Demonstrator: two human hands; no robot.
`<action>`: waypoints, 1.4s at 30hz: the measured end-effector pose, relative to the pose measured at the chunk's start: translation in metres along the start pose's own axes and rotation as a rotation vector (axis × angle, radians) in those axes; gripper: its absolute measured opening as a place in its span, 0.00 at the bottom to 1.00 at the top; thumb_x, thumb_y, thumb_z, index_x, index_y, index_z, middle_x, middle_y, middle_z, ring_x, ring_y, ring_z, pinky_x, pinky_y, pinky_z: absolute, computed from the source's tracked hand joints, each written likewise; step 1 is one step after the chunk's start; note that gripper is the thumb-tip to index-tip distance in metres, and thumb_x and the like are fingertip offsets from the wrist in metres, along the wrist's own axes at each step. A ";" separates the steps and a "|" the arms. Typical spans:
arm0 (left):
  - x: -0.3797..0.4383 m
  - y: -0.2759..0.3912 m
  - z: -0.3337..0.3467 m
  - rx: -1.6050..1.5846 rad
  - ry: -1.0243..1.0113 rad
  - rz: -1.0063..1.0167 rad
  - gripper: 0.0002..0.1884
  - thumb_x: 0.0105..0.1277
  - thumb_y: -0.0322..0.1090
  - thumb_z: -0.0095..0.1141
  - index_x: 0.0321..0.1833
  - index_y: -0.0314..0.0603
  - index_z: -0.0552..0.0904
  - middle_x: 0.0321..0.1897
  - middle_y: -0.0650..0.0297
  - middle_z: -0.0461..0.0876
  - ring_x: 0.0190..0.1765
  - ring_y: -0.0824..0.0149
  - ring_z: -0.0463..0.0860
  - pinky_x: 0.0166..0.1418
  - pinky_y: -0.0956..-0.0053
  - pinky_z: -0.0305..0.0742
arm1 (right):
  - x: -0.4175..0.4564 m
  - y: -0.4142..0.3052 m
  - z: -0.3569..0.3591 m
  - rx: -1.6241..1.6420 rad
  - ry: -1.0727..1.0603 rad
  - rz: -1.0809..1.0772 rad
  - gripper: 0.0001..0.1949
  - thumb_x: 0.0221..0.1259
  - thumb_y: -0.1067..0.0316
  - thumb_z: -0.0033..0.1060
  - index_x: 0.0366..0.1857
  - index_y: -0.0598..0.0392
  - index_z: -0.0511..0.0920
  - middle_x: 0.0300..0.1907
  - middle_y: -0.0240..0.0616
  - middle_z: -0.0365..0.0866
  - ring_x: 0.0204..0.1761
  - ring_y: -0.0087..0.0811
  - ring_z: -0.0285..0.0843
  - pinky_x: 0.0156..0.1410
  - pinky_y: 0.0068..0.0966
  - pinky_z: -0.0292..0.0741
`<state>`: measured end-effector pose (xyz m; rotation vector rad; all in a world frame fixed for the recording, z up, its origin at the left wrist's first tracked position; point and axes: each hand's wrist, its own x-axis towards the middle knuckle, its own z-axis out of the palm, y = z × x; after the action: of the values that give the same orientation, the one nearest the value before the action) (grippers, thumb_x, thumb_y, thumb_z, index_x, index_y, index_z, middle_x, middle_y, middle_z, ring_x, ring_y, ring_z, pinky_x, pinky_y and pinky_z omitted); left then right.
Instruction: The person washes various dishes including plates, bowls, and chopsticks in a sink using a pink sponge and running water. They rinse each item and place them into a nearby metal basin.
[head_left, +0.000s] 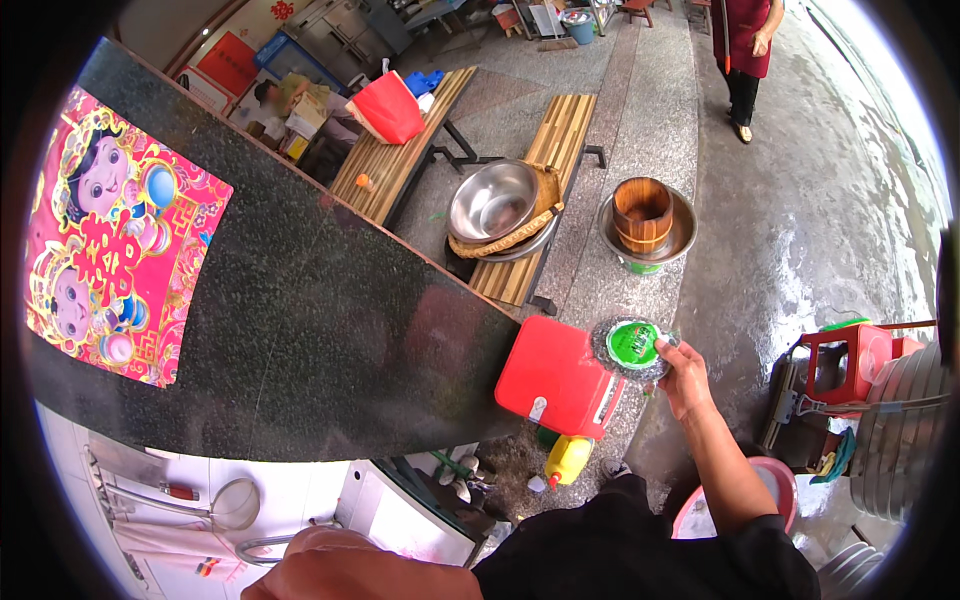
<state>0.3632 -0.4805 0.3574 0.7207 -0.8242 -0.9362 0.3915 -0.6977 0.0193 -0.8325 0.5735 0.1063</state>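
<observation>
My right hand (685, 377) pinches the edge of a round steel-wool scourer (609, 361) with a green label (634, 344) that bears writing. It looks to be in clear wrapping. The scourer overlaps a red plastic box with a lid (547, 367) in view; whether they touch I cannot tell. Below the box is a yellow plastic bottle (568, 459) with a red cap. My left hand is out of view; only bare skin of that arm (360, 566) appears at the bottom, close to the camera.
A black stone counter (322, 337) fills the left. Steel basins (495, 202) rest on a wooden bench (562, 135). A wooden bucket (643, 217) sits in a metal basin (684, 232). At right are a red stool (840, 367) and a pink tub (785, 487). A person (739, 45) stands on wet floor.
</observation>
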 end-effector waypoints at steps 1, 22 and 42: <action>-0.002 0.000 -0.001 -0.001 -0.024 -0.007 0.20 0.65 0.44 0.49 0.33 0.28 0.79 0.14 0.56 0.70 0.13 0.63 0.67 0.15 0.71 0.58 | 0.002 0.002 -0.002 -0.005 0.015 0.007 0.09 0.57 0.66 0.57 0.37 0.59 0.74 0.32 0.34 0.79 0.32 0.25 0.77 0.38 0.26 0.77; -0.001 0.007 0.001 0.113 -0.234 -0.051 0.25 0.65 0.50 0.47 0.30 0.28 0.79 0.16 0.56 0.72 0.17 0.60 0.72 0.19 0.69 0.65 | 0.042 0.054 -0.121 -0.179 0.341 0.019 0.12 0.51 0.62 0.61 0.39 0.49 0.74 0.32 0.30 0.78 0.33 0.25 0.76 0.32 0.25 0.75; -0.235 -0.063 0.039 0.500 1.396 -0.066 0.12 0.57 0.34 0.52 0.36 0.29 0.73 0.15 0.63 0.69 0.19 0.71 0.68 0.23 0.78 0.64 | 0.129 -0.002 0.076 -0.059 -0.234 -0.344 0.30 0.59 0.57 0.54 0.65 0.48 0.56 0.59 0.40 0.68 0.52 0.39 0.72 0.49 0.31 0.74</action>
<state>0.2234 -0.3034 0.2588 1.5516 0.2491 -0.0949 0.5344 -0.6606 -0.0056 -0.9497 0.2029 -0.0934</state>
